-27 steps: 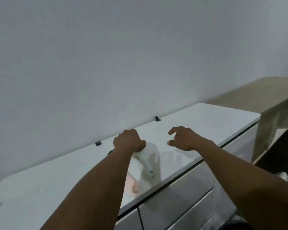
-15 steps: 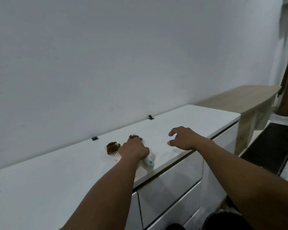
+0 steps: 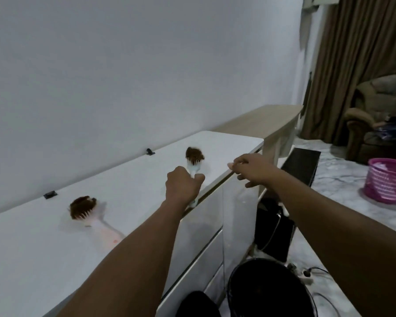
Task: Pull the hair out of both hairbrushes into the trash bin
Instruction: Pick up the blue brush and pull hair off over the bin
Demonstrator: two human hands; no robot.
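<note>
Above the white cabinet (image 3: 44,248), the left hand (image 3: 183,186) grips a light, rigid hairbrush (image 3: 193,162) by its handle; its hair looks soft (pinch the tuft). Right hand (image 3: 253,169) half-curled, empty. Second hairbrush (image 3: 87,211) lies on the cabinet; trash bin (image 3: 268,291) beside it.

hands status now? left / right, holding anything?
Left hand: closed around the handle of the hairbrush, its bristles full of hair.
Right hand: loosely open, holding nothing, over the front edge of the cabinet.
</note>
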